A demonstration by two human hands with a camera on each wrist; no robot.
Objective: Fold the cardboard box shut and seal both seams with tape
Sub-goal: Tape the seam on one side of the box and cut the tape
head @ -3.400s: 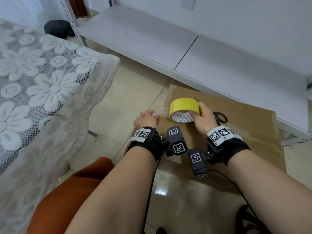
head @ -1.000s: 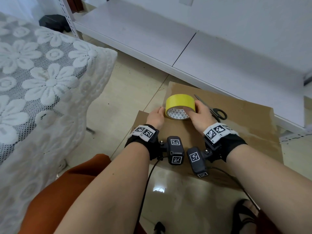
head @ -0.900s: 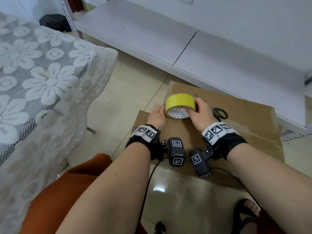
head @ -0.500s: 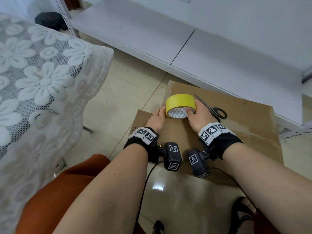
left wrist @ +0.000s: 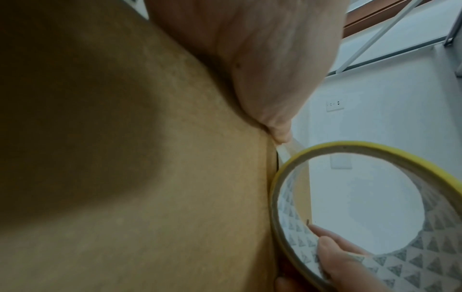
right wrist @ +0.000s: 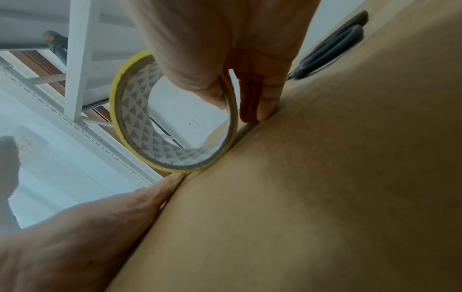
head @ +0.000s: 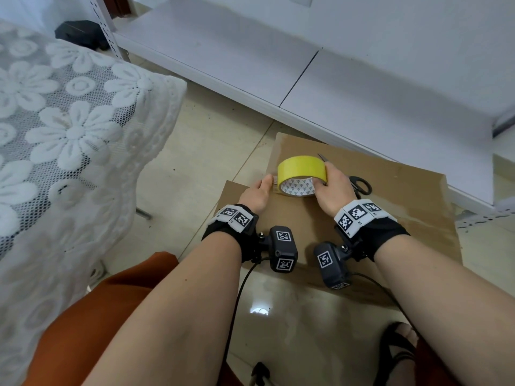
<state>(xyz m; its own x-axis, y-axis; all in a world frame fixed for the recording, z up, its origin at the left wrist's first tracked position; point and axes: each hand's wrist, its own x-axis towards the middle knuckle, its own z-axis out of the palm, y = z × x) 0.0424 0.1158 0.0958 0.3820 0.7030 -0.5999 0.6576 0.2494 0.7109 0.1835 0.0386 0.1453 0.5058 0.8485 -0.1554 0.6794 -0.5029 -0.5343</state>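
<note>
The cardboard box lies folded flat on the floor in front of me, at twelve o'clock from my knees. On its seam stands the roll of tape, on edge, yellow outside with a triangle pattern inside. My right hand grips the roll at its three o'clock side, thumb inside the ring and fingers over the outside. My left hand lies at the roll's nine o'clock, straight fingers pressing the loose clear end of tape flat on the cardboard. Scissors rest on the box just past my right hand, at two o'clock. A white shelf runs beyond, a lace cloth at nine o'clock.
</note>
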